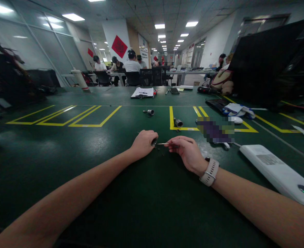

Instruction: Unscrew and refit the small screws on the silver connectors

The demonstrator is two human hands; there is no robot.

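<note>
My left hand (143, 142) is closed around a small metal cylinder (154, 141), whose dark open end faces right. In my right hand (184, 148) is a slim metal-shafted tool (163, 144), its handle mostly hidden by the fingers. The shaft points left, with its tip at or close to the cylinder's opening; I cannot tell whether it touches. Some tiny dark pieces (158, 149) lie on the green table below. Farther back rest two similar metal parts, one (150, 112) straight ahead and another (178, 122) inside a yellow-taped box.
A white power bank (275, 172) lies at the right, near a blurred dark object (215, 131) with a cable. A white mouse (236, 120) and a cloth (238, 111) are beyond. A clipboard (142, 92) lies at the back. Several people sit at far desks.
</note>
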